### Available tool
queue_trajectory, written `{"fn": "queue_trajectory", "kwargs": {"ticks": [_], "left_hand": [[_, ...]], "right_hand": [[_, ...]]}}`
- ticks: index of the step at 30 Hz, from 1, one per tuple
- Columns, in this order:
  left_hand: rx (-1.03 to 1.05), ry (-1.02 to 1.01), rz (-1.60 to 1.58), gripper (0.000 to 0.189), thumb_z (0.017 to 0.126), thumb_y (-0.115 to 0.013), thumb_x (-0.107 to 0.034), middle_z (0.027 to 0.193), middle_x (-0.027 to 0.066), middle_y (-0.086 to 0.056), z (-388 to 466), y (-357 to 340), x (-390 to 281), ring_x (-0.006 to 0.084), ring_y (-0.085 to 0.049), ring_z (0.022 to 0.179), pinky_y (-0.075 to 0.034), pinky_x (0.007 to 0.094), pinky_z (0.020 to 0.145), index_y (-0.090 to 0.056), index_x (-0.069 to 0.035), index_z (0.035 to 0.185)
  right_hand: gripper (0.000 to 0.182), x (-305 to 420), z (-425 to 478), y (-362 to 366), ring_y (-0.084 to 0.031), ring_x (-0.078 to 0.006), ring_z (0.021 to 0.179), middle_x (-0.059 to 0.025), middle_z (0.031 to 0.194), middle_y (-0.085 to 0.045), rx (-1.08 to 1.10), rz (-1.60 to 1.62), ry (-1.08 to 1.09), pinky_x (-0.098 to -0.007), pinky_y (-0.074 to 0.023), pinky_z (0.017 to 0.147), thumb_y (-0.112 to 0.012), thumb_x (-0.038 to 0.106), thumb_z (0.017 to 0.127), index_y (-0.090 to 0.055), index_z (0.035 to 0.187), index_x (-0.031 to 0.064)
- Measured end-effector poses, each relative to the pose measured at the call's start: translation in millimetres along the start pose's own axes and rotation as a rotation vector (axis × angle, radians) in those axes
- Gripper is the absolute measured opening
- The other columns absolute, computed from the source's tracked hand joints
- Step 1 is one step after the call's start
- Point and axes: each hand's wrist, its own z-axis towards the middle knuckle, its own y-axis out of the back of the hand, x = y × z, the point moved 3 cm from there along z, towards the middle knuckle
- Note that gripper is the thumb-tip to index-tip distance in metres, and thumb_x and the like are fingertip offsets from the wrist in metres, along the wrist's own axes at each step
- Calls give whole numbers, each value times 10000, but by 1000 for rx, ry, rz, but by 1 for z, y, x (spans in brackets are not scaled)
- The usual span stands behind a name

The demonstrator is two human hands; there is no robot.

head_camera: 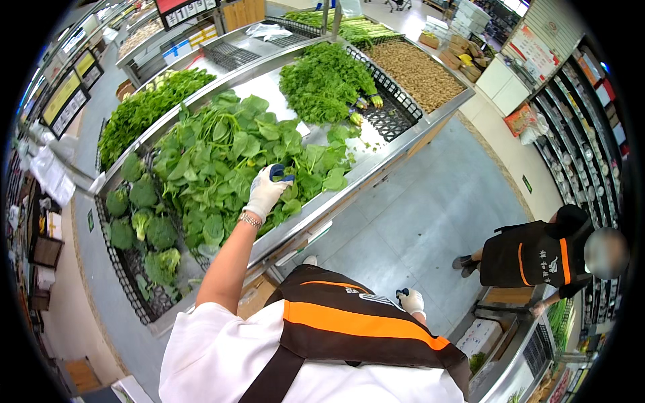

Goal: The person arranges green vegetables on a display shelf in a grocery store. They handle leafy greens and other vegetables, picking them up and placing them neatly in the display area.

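Observation:
My left hand (268,189), in a white glove with dark blue fingertips, reaches over a large heap of leafy greens (221,151) on a metal display stand. Its thumb and fingers are apart around or just above some leaves; whether it grips any cannot be told. My right hand (410,300), gloved the same way, hangs beside my apron above the floor, its fingers curled; any small thing in it is hidden. Broccoli heads (160,232) lie in a black crate left of the greens. A pile of bunched green herbs (327,83) lies beyond them, to the right.
Peanuts in shell (413,70) fill the stand's far right section. Celery-like greens (151,111) lie behind the metal divider. A co-worker in a dark apron (534,252) stands at the right by another stand (504,378). Grey tiled floor (428,201) lies between the stands.

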Motion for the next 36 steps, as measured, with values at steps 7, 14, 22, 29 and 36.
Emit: {"fn": "queue_trajectory", "kwargs": {"ticks": [7,14,22,29,36], "left_hand": [[317,108,349,265,735,-713,-331,862,156,-697,88,-54,37,339,-658,816,-511,415,735,-717,-99,864],[55,399,-676,167,842,-581,27,865,33,-717,82,-53,61,105,-641,710,-502,238,535,-697,-29,947],[50,732,-1208,149,812,-547,-43,874,66,-642,43,-24,46,213,-599,745,-525,369,667,-630,-63,934],[71,737,-918,270,878,-551,-68,905,113,-638,42,20,-2,177,-599,718,-536,337,663,-609,1,1133],[151,601,-506,413,784,-717,-6,1109,72,-658,102,10,10,149,-639,968,-518,259,824,-607,37,1179]], "right_hand": [[200,98,3,24,-675,-297,717,-132,748,-693,-123,345,99,-395,-510,677,-649,254,823,-719,900,82],[264,154,42,52,-661,-345,847,-180,870,-692,-138,499,199,-408,-502,751,-629,261,840,-685,986,48],[381,335,221,156,-557,-348,1067,-149,1122,-610,-600,144,691,-454,-418,932,-663,282,828,-600,1154,96],[521,424,390,133,-551,-313,1164,-125,1201,-620,-386,-494,456,-494,-322,1075,-669,396,799,-594,1213,89],[161,410,394,108,-635,-299,980,-110,966,-691,-402,-469,633,-464,-373,991,-523,183,878,-636,980,132]]}}
